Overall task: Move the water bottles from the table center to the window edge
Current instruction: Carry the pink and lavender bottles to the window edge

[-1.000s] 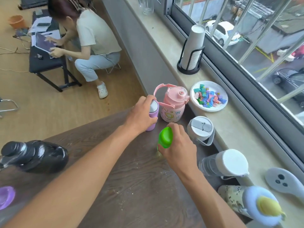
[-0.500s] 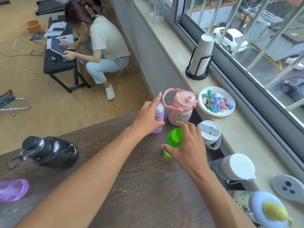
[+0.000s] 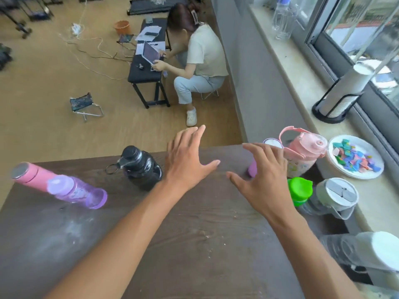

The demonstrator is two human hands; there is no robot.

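Both my hands hover empty over the dark wooden table [image 3: 194, 244], fingers spread. My left hand [image 3: 187, 162] is just right of a black bottle [image 3: 140, 169]. My right hand [image 3: 263, 180] is in front of a small lilac bottle [image 3: 252, 169] and left of a green-lidded bottle [image 3: 300, 190]. A pink handled bottle [image 3: 302, 154], a grey-lidded bottle [image 3: 336, 197] and a clear white-capped bottle [image 3: 367, 251] stand along the table's window side. A purple bottle [image 3: 75, 190] and a pink flask [image 3: 32, 175] stand at the table's left.
The stone window sill [image 3: 302, 83] carries a white plate of coloured pieces [image 3: 356, 160], a cup stack in a black holder [image 3: 339, 98] and clear bottles [image 3: 282, 18] further back. A person [image 3: 198, 61] crouches at a low black bench [image 3: 146, 67] on the floor beyond the table.
My left hand has let go of the lilac bottle and my right hand of the green-lidded one. Both hands moved left and opened. The view swung left, so the purple bottle and pink flask show.
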